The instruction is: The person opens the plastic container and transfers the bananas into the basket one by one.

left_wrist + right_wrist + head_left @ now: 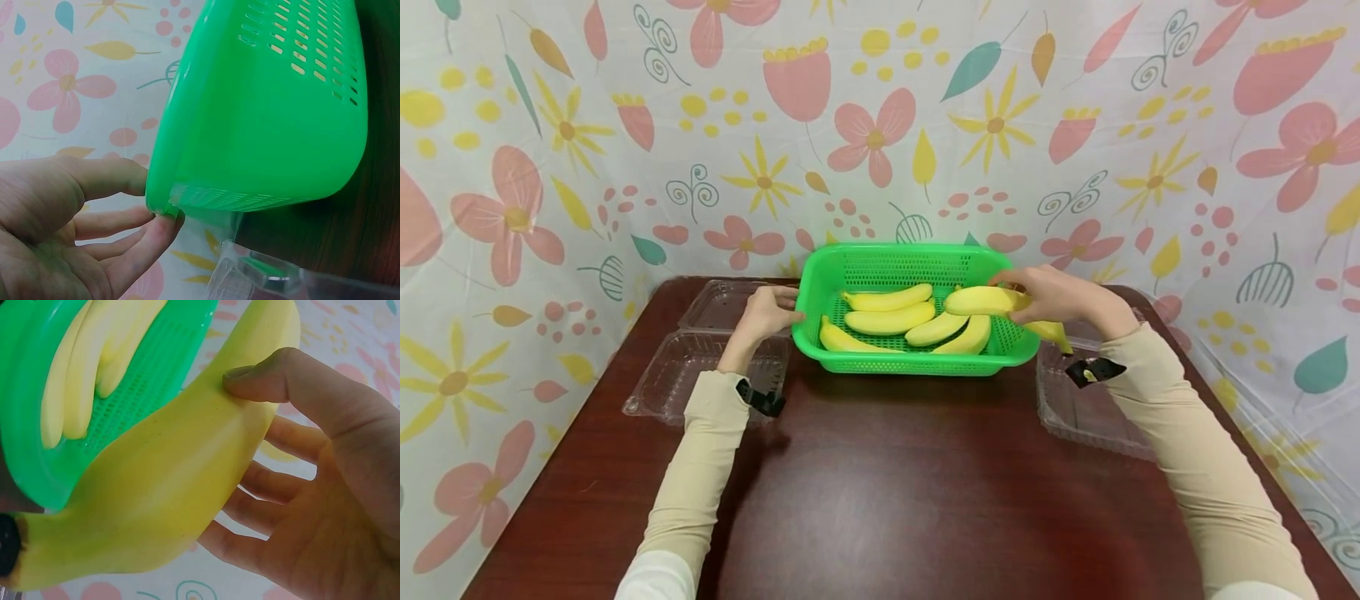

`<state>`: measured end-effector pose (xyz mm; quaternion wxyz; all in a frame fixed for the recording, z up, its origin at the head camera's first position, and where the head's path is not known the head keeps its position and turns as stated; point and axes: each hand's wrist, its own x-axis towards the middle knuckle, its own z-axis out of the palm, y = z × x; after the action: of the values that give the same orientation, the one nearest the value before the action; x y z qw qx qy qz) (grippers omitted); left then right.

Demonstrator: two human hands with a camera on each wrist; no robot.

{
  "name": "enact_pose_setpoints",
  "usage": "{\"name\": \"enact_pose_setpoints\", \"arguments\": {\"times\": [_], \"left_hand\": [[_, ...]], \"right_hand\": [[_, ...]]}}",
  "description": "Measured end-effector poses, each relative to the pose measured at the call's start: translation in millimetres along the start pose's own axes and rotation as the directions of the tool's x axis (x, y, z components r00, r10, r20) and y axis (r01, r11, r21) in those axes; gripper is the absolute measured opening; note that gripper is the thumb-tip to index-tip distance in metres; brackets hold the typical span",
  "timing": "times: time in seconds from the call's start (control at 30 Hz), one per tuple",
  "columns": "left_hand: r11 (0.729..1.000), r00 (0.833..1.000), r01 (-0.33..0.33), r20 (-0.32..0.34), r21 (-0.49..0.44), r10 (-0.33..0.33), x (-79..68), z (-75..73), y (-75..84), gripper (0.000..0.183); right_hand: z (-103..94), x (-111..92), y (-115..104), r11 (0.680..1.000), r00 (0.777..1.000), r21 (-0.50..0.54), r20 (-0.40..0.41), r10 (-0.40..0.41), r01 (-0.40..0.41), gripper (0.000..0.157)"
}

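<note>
A green plastic basket (917,363) with perforated sides stands at the far middle of the table. My left hand (765,313) grips its left rim, with the thumb (115,178) and fingertips at the edge in the left wrist view. Over the basket's right end, my right hand (1063,293) holds a yellow banana (981,301), thumb on one side and fingers on the other. Its dark-tipped stem (9,545) points away from the fingers in the right wrist view. Several more bananas (891,319) lie inside the basket.
On the left lies an open clear plastic clamshell box (658,392), partly behind my left forearm. Another clear box (1093,421) is on the right, below my right wrist. A flower-patterned curtain (880,192) hangs behind the dark red table (880,492).
</note>
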<state>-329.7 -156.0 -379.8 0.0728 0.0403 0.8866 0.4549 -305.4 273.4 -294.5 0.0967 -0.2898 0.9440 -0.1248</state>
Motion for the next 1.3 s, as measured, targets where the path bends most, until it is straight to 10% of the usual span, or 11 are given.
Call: {"name": "enact_pose_setpoints", "arguments": {"times": [1.3], "left_hand": [[1.000, 1.000, 0.000, 0.005, 0.005, 0.000, -3.1, 0.4, 2.6, 0.051]], "right_hand": [[9.7, 17.7, 0.0, 0.998, 0.997, 0.020, -0.047, -0.056, 0.057, 0.052]]}}
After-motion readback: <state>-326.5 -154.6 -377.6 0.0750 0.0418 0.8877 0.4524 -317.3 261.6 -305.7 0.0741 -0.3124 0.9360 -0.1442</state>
